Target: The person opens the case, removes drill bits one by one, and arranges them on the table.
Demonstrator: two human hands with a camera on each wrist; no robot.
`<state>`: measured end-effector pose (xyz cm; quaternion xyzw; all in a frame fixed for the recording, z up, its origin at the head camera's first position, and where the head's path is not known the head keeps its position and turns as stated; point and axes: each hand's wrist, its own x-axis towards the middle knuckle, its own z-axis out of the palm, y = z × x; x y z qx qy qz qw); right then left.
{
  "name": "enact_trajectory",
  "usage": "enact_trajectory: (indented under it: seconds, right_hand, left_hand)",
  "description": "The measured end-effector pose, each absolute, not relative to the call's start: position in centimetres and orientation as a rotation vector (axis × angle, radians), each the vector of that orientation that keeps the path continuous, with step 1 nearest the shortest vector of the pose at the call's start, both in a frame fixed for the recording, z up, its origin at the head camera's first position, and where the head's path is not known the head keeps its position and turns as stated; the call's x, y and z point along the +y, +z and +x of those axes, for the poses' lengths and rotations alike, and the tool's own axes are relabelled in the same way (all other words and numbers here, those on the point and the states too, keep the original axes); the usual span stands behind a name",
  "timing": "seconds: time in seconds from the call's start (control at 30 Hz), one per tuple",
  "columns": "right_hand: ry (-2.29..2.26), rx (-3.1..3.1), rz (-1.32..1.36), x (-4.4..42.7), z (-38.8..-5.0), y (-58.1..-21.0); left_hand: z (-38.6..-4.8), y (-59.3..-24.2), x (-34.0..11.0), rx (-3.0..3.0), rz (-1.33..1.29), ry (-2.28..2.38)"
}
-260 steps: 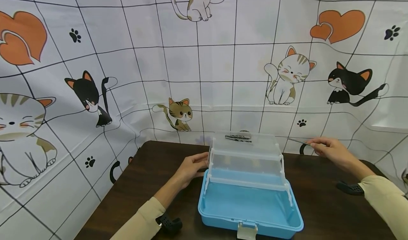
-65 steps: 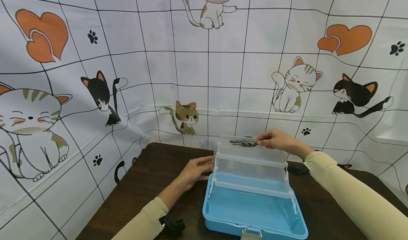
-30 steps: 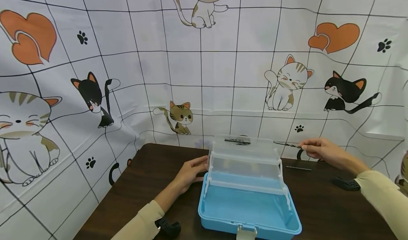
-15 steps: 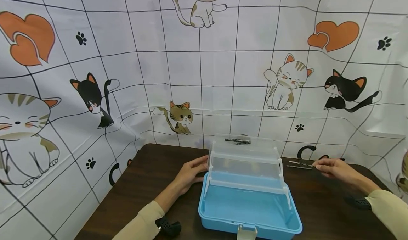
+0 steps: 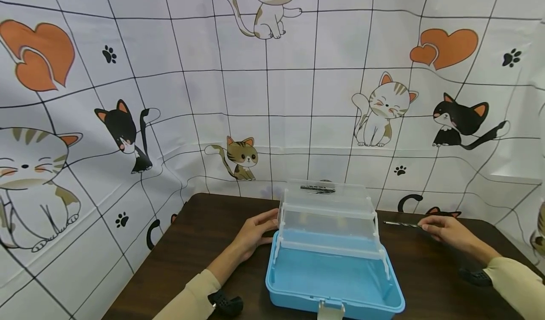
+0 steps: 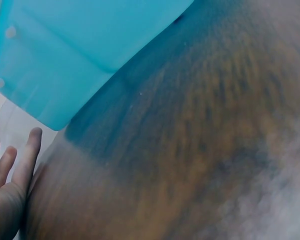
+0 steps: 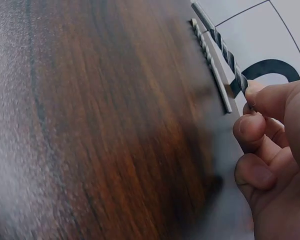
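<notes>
My right hand (image 5: 447,232) is low over the table on the right, pinching one end of a dark twist drill bit (image 7: 229,57) between thumb and fingertips. Just beside it a second drill bit (image 7: 210,62) lies on the tabletop. Several more drill bits (image 5: 317,188) sit in the top clear tray (image 5: 345,192) of a light-blue toolbox (image 5: 274,297) with its trays unfolded. My left hand (image 5: 253,235) is at the box's rear left side, its fingers extended against the tray edge; in the left wrist view those fingers (image 6: 27,157) look fairly straight.
The toolbox's blue bottom compartment (image 5: 323,272) faces me, with a white latch (image 5: 329,309) at its front. Dark wood tabletop (image 5: 204,225) surrounds the box. Behind rises a white cat-print sheet (image 5: 289,98).
My right hand took a drill bit from the top tray, carried it right and lowered it to the table beside the other bit. The left hand has stayed at the box.
</notes>
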<state>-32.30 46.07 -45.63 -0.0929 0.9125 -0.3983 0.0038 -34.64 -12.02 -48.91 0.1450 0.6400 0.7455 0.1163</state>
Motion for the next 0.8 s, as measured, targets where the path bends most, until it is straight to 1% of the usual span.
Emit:
enact_trajectory:
  seconds: [0.37, 0.6, 0.8]
  right_hand:
    - [-1.199, 2.932, -0.341, 45.9, -32.5, -46.5]
    - [-0.998, 3.085, -0.421, 45.8, -32.8, -47.0]
    - [-0.849, 3.186, -0.421, 45.8, -33.2, -47.6]
  left_hand:
    - [-34.5, -49.4, -12.0, 1.868, 0.439, 2.178]
    - [-34.6, -49.0, -12.0, 1.883, 0.448, 2.181]
    - [-34.6, -49.0, -12.1, 1.897, 0.461, 2.167]
